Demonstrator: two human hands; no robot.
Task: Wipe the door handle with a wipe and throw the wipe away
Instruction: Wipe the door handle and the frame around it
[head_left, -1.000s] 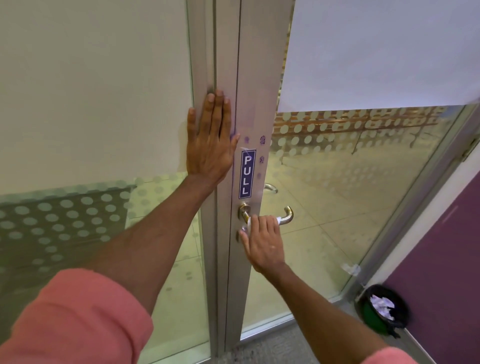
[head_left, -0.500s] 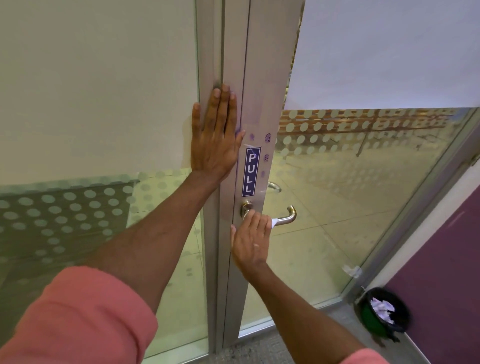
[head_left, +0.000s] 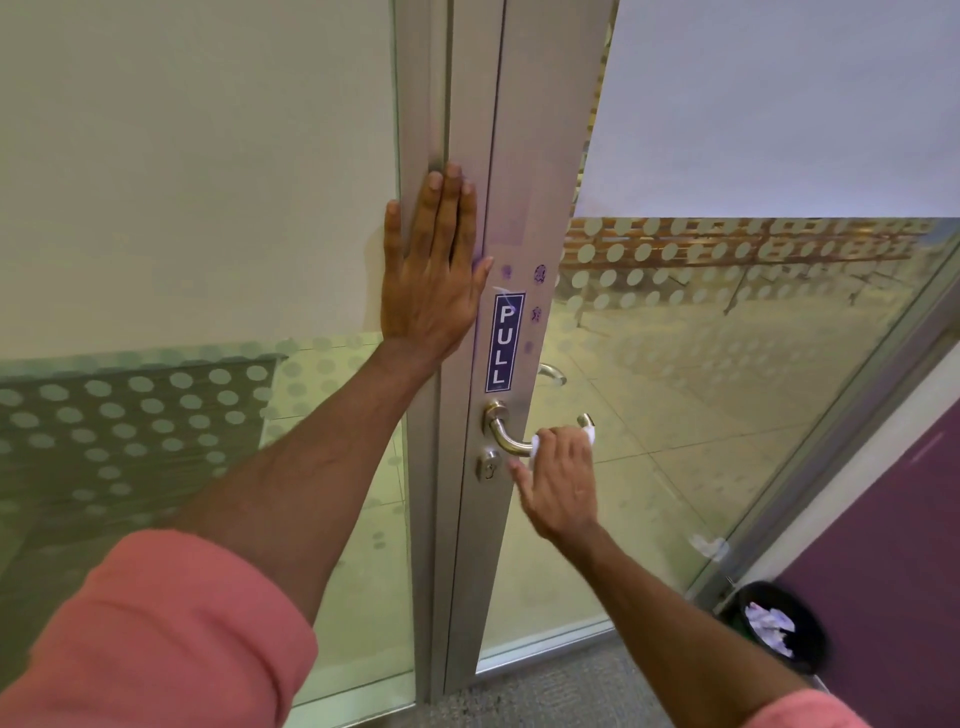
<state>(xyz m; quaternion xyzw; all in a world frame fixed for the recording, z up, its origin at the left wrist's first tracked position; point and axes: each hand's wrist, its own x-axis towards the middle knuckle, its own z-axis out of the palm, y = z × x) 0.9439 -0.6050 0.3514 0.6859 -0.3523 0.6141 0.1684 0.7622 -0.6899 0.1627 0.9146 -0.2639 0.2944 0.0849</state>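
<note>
My right hand (head_left: 558, 480) pinches the wipe (head_left: 587, 435) around the door handle (head_left: 511, 441), near its free end; my left hand (head_left: 431, 275) lies spread flat on the frame. Sliding further, the wipe could slip off.

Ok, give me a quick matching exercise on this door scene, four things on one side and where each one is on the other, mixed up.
Things:
1. left hand
2. wipe
3. sign
4. bin

Places:
A. on the floor, lower right
B. flat on the door frame
C. above the handle
D. under the right hand, on the handle

Pairs: 1-B, 2-D, 3-C, 4-A
</note>
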